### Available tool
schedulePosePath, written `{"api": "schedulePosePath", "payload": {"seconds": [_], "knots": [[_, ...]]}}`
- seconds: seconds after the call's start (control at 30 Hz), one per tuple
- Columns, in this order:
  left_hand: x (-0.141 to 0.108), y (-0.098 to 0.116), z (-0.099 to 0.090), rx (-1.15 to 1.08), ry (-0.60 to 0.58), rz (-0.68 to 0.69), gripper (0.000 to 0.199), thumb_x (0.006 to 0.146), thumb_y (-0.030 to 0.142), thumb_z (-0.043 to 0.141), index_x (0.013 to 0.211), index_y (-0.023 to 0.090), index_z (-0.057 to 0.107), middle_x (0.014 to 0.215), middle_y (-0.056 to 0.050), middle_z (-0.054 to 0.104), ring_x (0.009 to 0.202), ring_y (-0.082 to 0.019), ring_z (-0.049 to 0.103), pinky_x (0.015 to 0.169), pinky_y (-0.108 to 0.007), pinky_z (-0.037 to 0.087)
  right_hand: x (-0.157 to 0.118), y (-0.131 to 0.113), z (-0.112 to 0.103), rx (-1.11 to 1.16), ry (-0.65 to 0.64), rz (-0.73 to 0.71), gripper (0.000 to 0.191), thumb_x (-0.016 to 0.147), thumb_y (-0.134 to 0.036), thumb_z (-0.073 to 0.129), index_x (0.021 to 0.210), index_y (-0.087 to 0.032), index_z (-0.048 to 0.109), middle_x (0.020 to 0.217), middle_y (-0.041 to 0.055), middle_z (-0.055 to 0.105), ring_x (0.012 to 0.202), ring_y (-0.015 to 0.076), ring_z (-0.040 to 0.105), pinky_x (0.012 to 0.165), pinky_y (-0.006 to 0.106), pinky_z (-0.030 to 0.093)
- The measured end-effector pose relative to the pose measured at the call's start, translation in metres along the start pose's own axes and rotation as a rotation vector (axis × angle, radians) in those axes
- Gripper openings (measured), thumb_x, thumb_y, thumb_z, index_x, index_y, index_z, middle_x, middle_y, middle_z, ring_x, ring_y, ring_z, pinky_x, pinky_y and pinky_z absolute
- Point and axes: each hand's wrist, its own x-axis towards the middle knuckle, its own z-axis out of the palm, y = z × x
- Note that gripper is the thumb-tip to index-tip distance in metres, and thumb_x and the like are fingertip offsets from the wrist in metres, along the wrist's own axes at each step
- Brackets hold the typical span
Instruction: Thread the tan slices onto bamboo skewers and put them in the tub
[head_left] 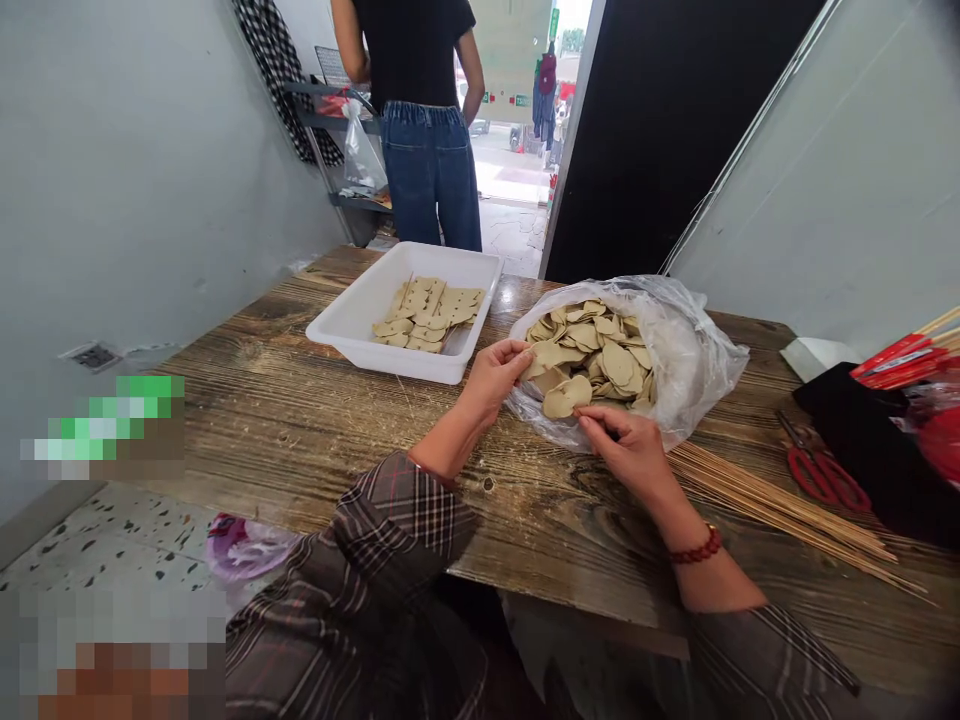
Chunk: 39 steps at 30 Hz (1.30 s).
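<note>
My left hand (pixel 496 378) pinches the edge of a thin tan slice (pixel 553 354) over the near left side of an open clear plastic bag (pixel 694 375). Many similar loose slices (pixel 619 365) fill the bag. At its front rim, my right hand (pixel 628 447) has thumb and finger closed at the edge of another rounded slice (pixel 568 397). Whether a thin stick is also in those fingers, I cannot tell. A white plastic tub (pixel 360 345) stands left of the bag, with flat slices (pixel 427 312) threaded on sticks inside it.
Long thin wooden skewers (pixel 787 505) lie on the wooden table (pixel 337 430), right of my right hand. Beyond them are red-handled scissors (pixel 825 475), a black cloth (pixel 862 430) and red-wrapped sticks (pixel 904 358). A person (pixel 424 120) stands behind the table, facing away.
</note>
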Motion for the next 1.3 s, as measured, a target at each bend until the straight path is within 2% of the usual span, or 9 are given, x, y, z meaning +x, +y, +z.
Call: {"api": "schedulePosePath", "payload": {"seconds": [0.17,0.3,0.43,0.57,0.67,0.77,0.93,1.07,1.3], "knots": [[0.001,0.000,0.001,0.019,0.014,0.023,0.027,0.066,0.033,0.072,0.082,0.012,0.066,0.061,0.003,0.057,0.052,-0.006,0.042,0.049,-0.019,0.030,0.000,0.001,0.001,-0.006,-0.006,-0.005,0.027,0.087,-0.034,0.057,0.095,-0.016,0.076,0.073,0.0054,0.073,0.062,0.0174,0.065,0.057,0.028,0.049],[0.002,-0.003,0.001,0.077,-0.003,0.091,0.023,0.069,0.032,0.068,0.081,0.013,0.066,0.063,0.002,0.058,0.056,-0.007,0.045,0.053,-0.019,0.033,0.000,0.000,0.001,-0.011,-0.008,-0.003,0.027,0.087,-0.034,0.057,0.094,-0.016,0.076,0.074,0.0055,0.074,0.063,0.0175,0.065,0.059,0.029,0.049],[0.005,-0.010,-0.003,0.250,-0.006,0.190,0.018,0.072,0.028,0.064,0.082,0.013,0.067,0.068,0.000,0.061,0.062,-0.009,0.049,0.058,-0.020,0.037,-0.001,0.001,0.001,0.006,-0.014,0.016,0.028,0.087,-0.035,0.057,0.096,-0.016,0.076,0.077,0.0059,0.074,0.061,0.0168,0.064,0.057,0.028,0.049],[0.006,-0.013,-0.006,0.395,0.015,0.227,0.014,0.073,0.026,0.065,0.081,0.015,0.069,0.069,0.000,0.062,0.065,-0.011,0.052,0.057,-0.020,0.038,-0.001,0.004,0.003,0.018,-0.010,0.042,0.029,0.086,-0.038,0.058,0.095,-0.016,0.076,0.076,0.0059,0.074,0.056,0.0154,0.059,0.052,0.027,0.045],[0.005,-0.012,-0.004,0.337,0.020,0.200,0.018,0.073,0.028,0.067,0.084,0.014,0.068,0.069,-0.001,0.063,0.064,-0.011,0.053,0.057,-0.020,0.039,-0.001,0.005,0.003,0.036,-0.014,0.065,0.031,0.086,-0.040,0.059,0.095,-0.016,0.076,0.071,0.0047,0.072,0.051,0.0136,0.055,0.049,0.026,0.043],[0.003,-0.010,-0.002,0.190,0.008,0.112,0.024,0.071,0.031,0.070,0.086,0.012,0.067,0.068,0.000,0.063,0.060,-0.009,0.051,0.057,-0.020,0.039,-0.001,0.004,0.003,0.045,-0.020,0.080,0.031,0.085,-0.040,0.058,0.095,-0.016,0.076,0.065,0.0031,0.069,0.049,0.0130,0.052,0.049,0.026,0.041],[0.002,-0.006,-0.003,0.059,-0.065,-0.039,0.032,0.067,0.041,0.074,0.078,0.012,0.065,0.061,0.001,0.060,0.053,-0.007,0.050,0.048,-0.019,0.031,0.000,0.001,0.003,0.074,-0.026,0.082,0.030,0.086,-0.038,0.058,0.094,-0.016,0.076,0.065,0.0028,0.068,0.049,0.0123,0.052,0.049,0.025,0.041],[0.002,-0.005,-0.003,0.039,-0.098,-0.055,0.034,0.066,0.045,0.075,0.073,0.013,0.064,0.061,0.001,0.059,0.053,-0.008,0.052,0.047,-0.020,0.031,0.000,-0.001,0.003,0.081,-0.010,0.066,0.029,0.085,-0.037,0.058,0.093,-0.016,0.076,0.066,0.0028,0.068,0.050,0.0122,0.052,0.050,0.025,0.042],[0.002,-0.009,-0.001,0.023,-0.068,-0.038,0.036,0.066,0.046,0.076,0.068,0.013,0.063,0.060,0.001,0.055,0.052,-0.006,0.043,0.050,-0.020,0.034,0.000,-0.003,0.004,0.072,-0.021,0.066,0.029,0.086,-0.037,0.057,0.092,-0.016,0.076,0.060,0.0017,0.064,0.050,0.0127,0.050,0.050,0.025,0.040]]}}
